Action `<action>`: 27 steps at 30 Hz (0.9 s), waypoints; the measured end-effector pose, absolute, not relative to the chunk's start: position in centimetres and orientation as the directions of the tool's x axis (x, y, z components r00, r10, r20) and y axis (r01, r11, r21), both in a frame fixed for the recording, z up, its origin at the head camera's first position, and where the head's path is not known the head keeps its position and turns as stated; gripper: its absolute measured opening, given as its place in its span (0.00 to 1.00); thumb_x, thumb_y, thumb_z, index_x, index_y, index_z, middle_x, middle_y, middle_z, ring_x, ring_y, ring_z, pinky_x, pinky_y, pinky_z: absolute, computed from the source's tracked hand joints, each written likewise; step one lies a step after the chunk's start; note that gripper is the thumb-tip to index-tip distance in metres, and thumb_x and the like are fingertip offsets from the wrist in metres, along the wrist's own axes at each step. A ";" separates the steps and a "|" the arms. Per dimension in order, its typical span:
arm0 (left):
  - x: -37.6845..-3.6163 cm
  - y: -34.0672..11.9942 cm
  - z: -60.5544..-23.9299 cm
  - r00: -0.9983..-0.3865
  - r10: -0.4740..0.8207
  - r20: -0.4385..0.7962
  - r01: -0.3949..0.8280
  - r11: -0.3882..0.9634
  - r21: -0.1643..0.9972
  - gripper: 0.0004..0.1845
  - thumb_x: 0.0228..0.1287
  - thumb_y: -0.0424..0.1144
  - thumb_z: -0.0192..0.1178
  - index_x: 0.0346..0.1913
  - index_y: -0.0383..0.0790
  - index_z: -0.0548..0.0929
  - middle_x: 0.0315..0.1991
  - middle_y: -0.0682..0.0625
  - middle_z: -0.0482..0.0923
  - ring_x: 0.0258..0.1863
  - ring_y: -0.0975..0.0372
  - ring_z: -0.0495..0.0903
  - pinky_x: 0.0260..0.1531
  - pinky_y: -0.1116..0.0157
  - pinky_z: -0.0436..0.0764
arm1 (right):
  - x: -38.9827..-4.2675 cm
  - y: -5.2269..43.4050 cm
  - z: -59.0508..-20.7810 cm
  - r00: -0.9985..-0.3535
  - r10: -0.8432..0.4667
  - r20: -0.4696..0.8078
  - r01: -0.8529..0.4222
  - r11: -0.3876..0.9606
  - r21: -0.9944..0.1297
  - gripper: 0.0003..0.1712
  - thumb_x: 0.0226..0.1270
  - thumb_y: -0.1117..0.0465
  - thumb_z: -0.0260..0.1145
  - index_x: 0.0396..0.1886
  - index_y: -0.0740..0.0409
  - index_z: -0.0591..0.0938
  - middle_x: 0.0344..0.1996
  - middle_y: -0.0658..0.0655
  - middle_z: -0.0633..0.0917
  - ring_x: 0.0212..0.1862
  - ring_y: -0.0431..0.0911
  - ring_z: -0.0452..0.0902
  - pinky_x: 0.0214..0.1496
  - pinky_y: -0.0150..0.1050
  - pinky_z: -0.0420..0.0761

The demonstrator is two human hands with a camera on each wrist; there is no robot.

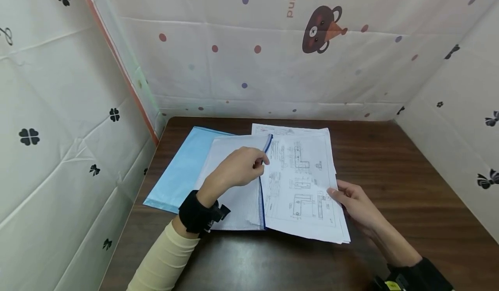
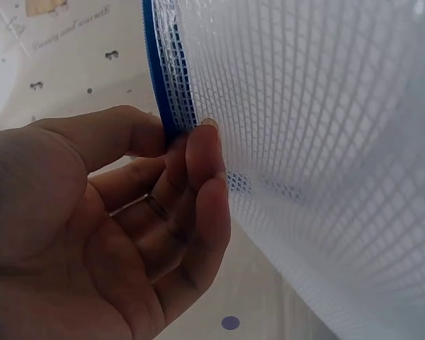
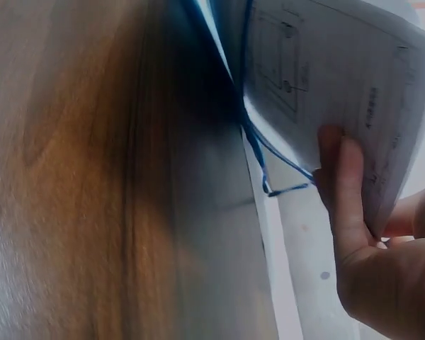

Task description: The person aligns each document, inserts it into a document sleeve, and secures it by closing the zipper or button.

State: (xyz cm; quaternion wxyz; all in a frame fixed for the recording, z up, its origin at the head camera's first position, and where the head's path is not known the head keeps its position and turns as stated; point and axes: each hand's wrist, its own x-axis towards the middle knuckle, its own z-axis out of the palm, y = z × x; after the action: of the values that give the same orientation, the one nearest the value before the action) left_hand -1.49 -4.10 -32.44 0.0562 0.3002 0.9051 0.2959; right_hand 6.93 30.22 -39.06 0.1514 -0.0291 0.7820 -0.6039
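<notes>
My left hand point(image 1: 242, 166) pinches the blue zip edge of a white mesh zipper pouch point(image 1: 239, 211); the left wrist view shows thumb and fingertips on the blue zip edge point(image 2: 159, 71). At the right, my right hand point(image 1: 358, 204) grips a stack of printed technical drawings point(image 1: 306, 178) by its right edge, thumb on top. The stack's left side meets the pouch's zip side; how far it reaches inside cannot be told. In the right wrist view the drawings point(image 3: 340, 85) curve slightly between thumb and fingers.
A light blue folder or envelope point(image 1: 175, 174) lies partly under the pouch at the left. Beneath everything is a dark brown wooden table point(image 1: 390, 169). Patterned white cloth point(image 1: 218, 74) hangs behind the table and along both sides.
</notes>
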 end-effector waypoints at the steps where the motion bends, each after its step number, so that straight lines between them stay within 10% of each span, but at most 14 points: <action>1: -1.4 -4.1 -32.5 -0.807 0.586 0.076 0.519 0.640 0.567 0.13 0.75 0.30 0.58 0.54 0.38 0.90 0.25 0.51 0.75 0.21 0.64 0.70 0.26 0.67 0.68 | 6.9 30.1 -39.2 -0.952 -0.226 -0.206 0.142 0.268 -0.953 0.29 0.87 0.57 0.55 0.78 0.67 0.67 0.55 0.69 0.87 0.44 0.59 0.90 0.39 0.47 0.89; 27: -1.0 -2.0 -33.8 -0.777 0.612 0.145 0.579 0.605 0.546 0.11 0.75 0.30 0.59 0.52 0.39 0.90 0.28 0.53 0.75 0.26 0.63 0.72 0.26 0.69 0.69 | 3.5 25.4 -39.2 -0.947 -0.281 -0.154 0.072 0.281 -0.957 0.24 0.87 0.62 0.54 0.74 0.70 0.71 0.52 0.68 0.87 0.43 0.55 0.90 0.39 0.42 0.88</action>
State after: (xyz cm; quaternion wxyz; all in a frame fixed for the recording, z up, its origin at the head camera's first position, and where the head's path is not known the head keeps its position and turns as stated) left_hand -0.95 -2.00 -33.77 0.0284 0.3326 0.8954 0.2946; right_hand 3.55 25.40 -39.20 0.1484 -0.0664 0.7864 -0.5959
